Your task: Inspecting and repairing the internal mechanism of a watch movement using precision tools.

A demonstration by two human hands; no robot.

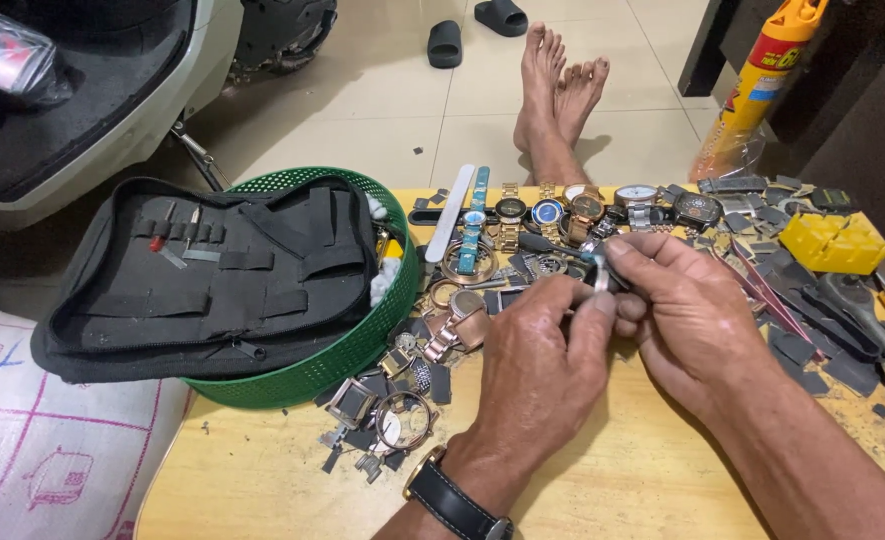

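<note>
Above the yellow wooden desk (603, 480), both hands meet knuckle to knuckle: left hand (538, 365) curled, its fingers pinching a small silvery metal part (601, 278); right hand (688, 320) arched over, fingertips gripping the same part. Metal-cased watches (563, 212) lie in a row just beyond.

The scene is lit evenly and fairly brightly by soft overhead light. A pale sheen is seen on the cream floor tiles (383, 110) toward twelve o'clock. Short, soft shadows are cast beneath the two hands onto the yellow wooden desk (613, 480). Small glints are caught on the row of metal wristwatches (583, 208). The black fabric tool pouch (213, 270) at nine o'clock is rendered dark, with little detail. Wide-angle bending is noticeable at the edges. Focus is sharp at centre and slightly softer at the corners.
</note>
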